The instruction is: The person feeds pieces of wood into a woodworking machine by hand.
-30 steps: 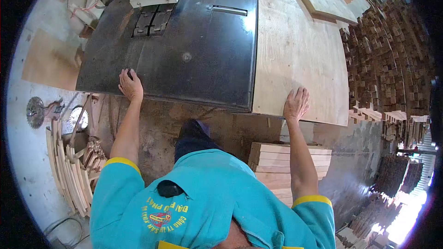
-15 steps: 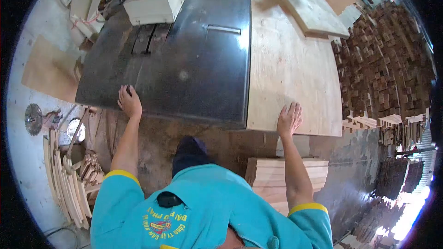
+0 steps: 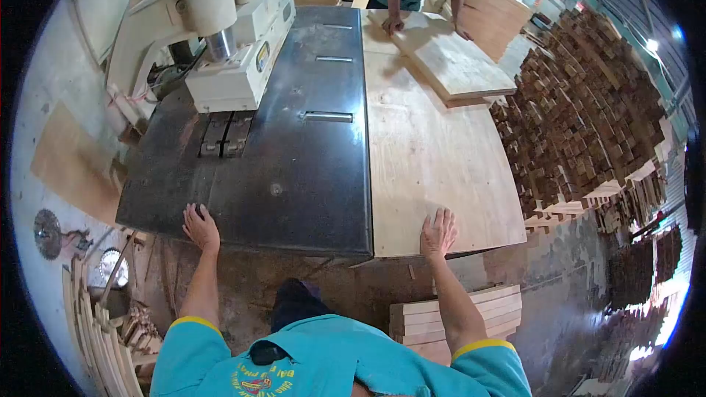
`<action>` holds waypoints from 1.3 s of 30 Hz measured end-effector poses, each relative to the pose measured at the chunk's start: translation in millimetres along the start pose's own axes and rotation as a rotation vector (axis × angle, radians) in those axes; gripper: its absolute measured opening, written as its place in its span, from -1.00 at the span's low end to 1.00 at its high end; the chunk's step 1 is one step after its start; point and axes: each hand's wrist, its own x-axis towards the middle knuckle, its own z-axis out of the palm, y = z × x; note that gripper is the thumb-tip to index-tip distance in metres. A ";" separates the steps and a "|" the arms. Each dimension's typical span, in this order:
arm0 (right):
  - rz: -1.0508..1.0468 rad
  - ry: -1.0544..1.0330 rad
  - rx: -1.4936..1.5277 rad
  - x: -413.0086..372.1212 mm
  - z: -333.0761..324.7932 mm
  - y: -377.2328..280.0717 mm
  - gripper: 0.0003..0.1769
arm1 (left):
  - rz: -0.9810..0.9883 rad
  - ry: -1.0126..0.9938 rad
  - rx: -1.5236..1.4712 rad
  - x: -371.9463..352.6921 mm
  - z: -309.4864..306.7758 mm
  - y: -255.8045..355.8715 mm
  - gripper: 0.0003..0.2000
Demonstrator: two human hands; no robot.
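Plywood sheet (image 3: pixel 434 154), one, under right hand (image 3: pixel 438 234); one steel table (image 3: pixel 309 162) under left hand (image 3: pixel 200 226); fingers (image 3: pixel 441 216) apart.

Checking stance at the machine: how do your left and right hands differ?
The left hand lies on the dark metal table; right hand on the pale plywood sheet. The left hand is by the table's left corner; right hand mid-edge of the sheet. Both are flat, open, at the near edge.

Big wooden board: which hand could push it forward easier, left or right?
Probably the right hand: it lies flat on the near edge of the wooden board. The left hand rests on the dark metal table, off to the side and not touching the board.
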 end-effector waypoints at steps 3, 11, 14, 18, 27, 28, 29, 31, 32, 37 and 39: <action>0.008 0.021 0.016 -0.7 2.1 0.7 -0.44 | 0.008 -0.007 0.028 0.5 1.2 -1.2 -0.50; 0.006 0.027 0.009 -1.2 3.3 1.5 -0.45 | 0.005 0.005 0.012 1.1 3.5 -3.4 -0.51; 0.009 0.024 0.014 -0.7 2.1 0.6 -0.45 | 0.009 0.015 0.024 3.6 7.0 -6.6 -0.52; 0.024 0.012 0.004 -2.0 1.5 -1.0 -0.44 | 0.014 0.006 0.016 1.1 3.1 -2.6 -0.51; 0.031 -0.017 0.025 -0.9 -0.4 -0.4 -0.43 | 0.024 0.013 0.021 3.8 8.6 -7.8 -0.50; 0.037 -0.022 0.025 -2.0 0.3 0.4 -0.43 | 0.026 0.013 0.029 3.8 8.5 -8.0 -0.50; 0.025 -0.005 0.020 -2.2 0.5 0.4 -0.43 | 0.030 0.011 0.033 3.3 8.4 -8.0 -0.50; 0.011 0.015 0.018 -2.2 2.1 1.7 -0.44 | 0.026 0.011 0.025 3.5 7.6 -6.7 -0.50; 0.009 0.020 0.021 -2.3 2.3 1.7 -0.44 | 0.027 0.014 0.023 3.5 7.1 -5.7 -0.50; 0.015 0.022 0.018 -1.7 2.2 1.0 -0.45 | 0.007 -0.002 0.020 1.1 1.8 -1.8 -0.50; 0.012 0.029 0.024 -1.7 2.2 0.6 -0.45 | 0.008 -0.001 0.015 3.4 2.2 -3.6 -0.50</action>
